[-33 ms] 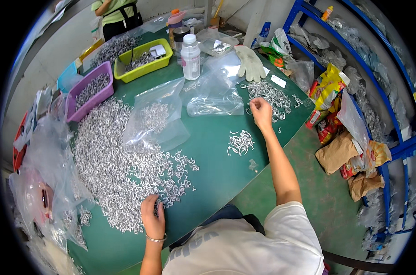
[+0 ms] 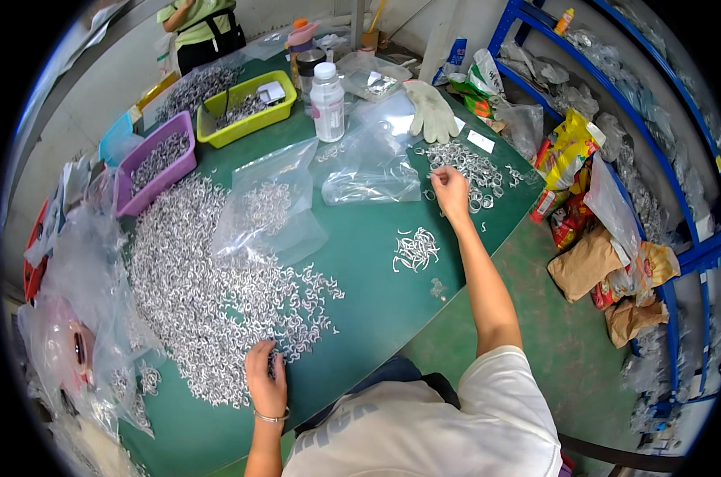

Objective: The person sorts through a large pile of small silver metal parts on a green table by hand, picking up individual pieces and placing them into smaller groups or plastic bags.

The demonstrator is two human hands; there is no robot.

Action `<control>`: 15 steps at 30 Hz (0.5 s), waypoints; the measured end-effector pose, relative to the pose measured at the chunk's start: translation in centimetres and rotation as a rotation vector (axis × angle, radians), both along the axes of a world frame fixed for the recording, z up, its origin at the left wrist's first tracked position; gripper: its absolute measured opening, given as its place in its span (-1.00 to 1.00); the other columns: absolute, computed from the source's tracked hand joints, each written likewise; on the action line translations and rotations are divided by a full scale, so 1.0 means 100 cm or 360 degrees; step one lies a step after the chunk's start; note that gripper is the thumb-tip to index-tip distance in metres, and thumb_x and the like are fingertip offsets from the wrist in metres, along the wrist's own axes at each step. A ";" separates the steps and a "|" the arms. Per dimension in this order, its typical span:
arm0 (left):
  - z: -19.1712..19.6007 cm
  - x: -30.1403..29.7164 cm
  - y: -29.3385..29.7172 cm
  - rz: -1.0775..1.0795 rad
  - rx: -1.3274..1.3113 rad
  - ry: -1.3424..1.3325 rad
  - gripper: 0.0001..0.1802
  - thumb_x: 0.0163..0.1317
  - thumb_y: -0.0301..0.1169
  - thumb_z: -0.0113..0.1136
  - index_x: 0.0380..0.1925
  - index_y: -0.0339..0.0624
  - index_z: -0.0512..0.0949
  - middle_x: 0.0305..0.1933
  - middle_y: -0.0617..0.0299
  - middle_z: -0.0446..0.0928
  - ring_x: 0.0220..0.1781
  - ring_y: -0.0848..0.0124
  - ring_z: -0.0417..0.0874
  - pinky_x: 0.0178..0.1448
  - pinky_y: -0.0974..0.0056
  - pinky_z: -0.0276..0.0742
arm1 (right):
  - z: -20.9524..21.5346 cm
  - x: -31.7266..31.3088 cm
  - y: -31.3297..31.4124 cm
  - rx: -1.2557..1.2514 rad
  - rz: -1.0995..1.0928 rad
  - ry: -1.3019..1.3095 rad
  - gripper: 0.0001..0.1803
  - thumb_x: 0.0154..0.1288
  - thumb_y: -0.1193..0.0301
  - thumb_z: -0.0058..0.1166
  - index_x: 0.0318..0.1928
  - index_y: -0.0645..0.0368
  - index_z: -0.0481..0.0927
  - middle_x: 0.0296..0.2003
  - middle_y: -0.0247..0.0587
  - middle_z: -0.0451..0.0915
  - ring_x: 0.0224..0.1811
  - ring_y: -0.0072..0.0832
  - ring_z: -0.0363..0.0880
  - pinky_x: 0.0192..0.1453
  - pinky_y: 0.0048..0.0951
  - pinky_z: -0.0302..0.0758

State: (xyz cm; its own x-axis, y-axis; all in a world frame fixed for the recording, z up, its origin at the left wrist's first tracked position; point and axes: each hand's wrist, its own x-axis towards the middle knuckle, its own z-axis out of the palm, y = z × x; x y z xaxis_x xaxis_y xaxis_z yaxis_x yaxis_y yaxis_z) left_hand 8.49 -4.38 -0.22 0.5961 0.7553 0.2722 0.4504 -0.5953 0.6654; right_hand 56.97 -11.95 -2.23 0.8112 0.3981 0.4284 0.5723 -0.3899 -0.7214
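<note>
Two hands sit well apart: nearer, the left hand (image 2: pixel 266 381) curls at the near rim of a broad metal-clip pile (image 2: pixel 193 294), its grip impossible to tell. Open green tabletop (image 2: pixel 368 326) stretches rightward to a small heap of curved strips (image 2: pixel 415 250). Beyond, the right hand (image 2: pixel 451 192) brings its fingertips together beside loose rings (image 2: pixel 481 171), near the table's right corner; a glove (image 2: pixel 433 113) lies behind.

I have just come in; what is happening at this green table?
A person works bare-handed among small metal pieces. The left hand is bent at the near edge of the large pile. The right hand pinches beside the ring pile; whether it holds anything is unclear. A small heap of curved pieces lies nearby.
</note>
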 end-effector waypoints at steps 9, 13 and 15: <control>-0.002 0.003 -0.001 0.0000 0.0015 0.0090 -0.73 0.11 -0.63 0.21 -0.13 -0.35 0.54 -0.02 -0.05 0.52 0.05 0.01 0.50 0.19 0.10 0.39 | -0.024 0.046 0.042 -0.0117 -0.0009 -0.0101 -0.89 0.05 0.50 0.27 -0.37 0.26 0.66 -0.49 -0.12 0.68 -0.47 -0.31 0.67 -0.31 -0.36 0.57; -0.003 0.004 -0.002 0.0002 0.0019 0.0111 -0.72 0.10 -0.63 0.22 -0.13 -0.34 0.55 -0.01 -0.05 0.51 0.04 0.00 0.50 0.19 0.10 0.39 | -0.014 0.038 0.044 -0.0397 -0.0066 -0.0324 -0.91 0.04 0.46 0.28 -0.41 0.19 0.66 -0.45 -0.18 0.68 -0.36 -0.23 0.65 -0.17 -0.17 0.50; -0.001 0.004 -0.004 0.0013 0.0041 0.0130 -0.72 0.10 -0.63 0.22 -0.13 -0.34 0.55 0.00 -0.05 0.51 0.05 -0.01 0.50 0.19 0.10 0.39 | -0.010 0.038 0.044 -0.0535 -0.0063 -0.0465 -0.92 0.04 0.44 0.28 -0.43 0.15 0.66 -0.44 -0.21 0.68 -0.30 -0.20 0.63 -0.11 -0.09 0.44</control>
